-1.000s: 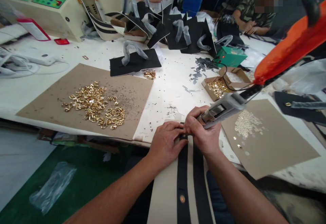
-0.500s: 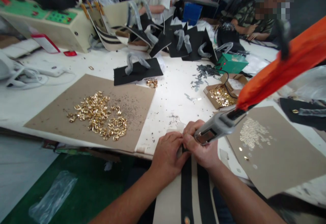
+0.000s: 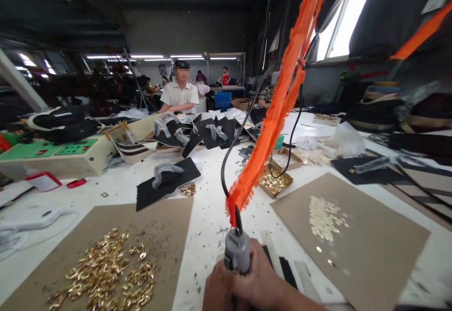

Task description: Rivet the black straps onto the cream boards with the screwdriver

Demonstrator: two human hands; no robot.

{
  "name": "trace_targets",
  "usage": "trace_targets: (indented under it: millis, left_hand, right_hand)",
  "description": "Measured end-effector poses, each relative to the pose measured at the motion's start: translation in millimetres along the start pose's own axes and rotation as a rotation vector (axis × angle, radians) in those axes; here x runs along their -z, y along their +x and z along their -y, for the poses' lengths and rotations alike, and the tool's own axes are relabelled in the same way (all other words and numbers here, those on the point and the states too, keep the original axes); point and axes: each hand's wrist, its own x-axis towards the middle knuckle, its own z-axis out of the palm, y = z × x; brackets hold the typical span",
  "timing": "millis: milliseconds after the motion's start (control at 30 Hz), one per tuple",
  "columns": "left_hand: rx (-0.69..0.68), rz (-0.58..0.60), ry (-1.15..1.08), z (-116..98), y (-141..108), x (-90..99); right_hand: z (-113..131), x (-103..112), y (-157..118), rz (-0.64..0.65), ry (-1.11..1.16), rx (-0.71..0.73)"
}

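Tool with rounded grey casing (image 3: 237, 249), gripped in the right hand (image 3: 263, 273)
The left hand (image 3: 216, 286) is just beside it, blurred; I cannot tell its grip.

The tool (image 3: 237, 254) in my right hand (image 3: 262, 272) looks smooth and metallic — the orange cloth (image 3: 275, 125) above it, rough and frayed. Glossy gold metal links (image 3: 100, 265), matt brown card (image 3: 173, 266) — and a matt black panel (image 3: 188, 173), its handle (image 3: 165, 168) in shiny plastic.
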Motion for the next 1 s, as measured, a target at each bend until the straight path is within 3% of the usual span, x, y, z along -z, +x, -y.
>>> trace_targets:
  millis: [100, 233, 367, 500, 600, 700, 800, 867, 933, 1000]
  left_hand:
    - [0.054, -0.081, -0.023, -10, -1, 1.3]
    - [0.088, 0.003, -0.059, -33, 6, 17.9]
    - [0.102, 0.046, -0.13, -54, 14, 33.1]
    - [0.096, 0.018, -0.142, -63, 14, 35.8]
    - [0.079, -0.008, -0.143, -65, 13, 34.7]
    - [0.079, -0.02, -0.155, -66, 12, 33.5]
    - [0.101, -0.015, -0.172, -66, 11, 31.5]
    - [0.123, -0.01, -0.186, -65, 10, 30.0]
    - [0.142, -0.011, -0.203, -65, 10, 30.3]
    - [0.144, -0.024, -0.219, -67, 12, 33.7]
  right_hand:
    - [8, 3, 2, -0.017, 0.044, -0.001]
    - [34, 9, 2, -0.074, 0.155, -0.014]
    - [58, 28, -22, -0.292, -0.134, -0.008]
    - [40, 66, -68, -0.337, -0.506, -0.101]
    - [12, 92, -102, -0.372, -0.636, -0.153]
    - [0, 103, -127, -0.404, -0.674, -0.159]
    - [5, 97, -151, -0.494, -0.661, -0.059]
    - [9, 85, -168, -0.58, -0.624, -0.084]
    - [8, 68, -182, -0.56, -0.466, -0.264]
    - [3, 49, -192, -0.403, -0.149, -0.471]
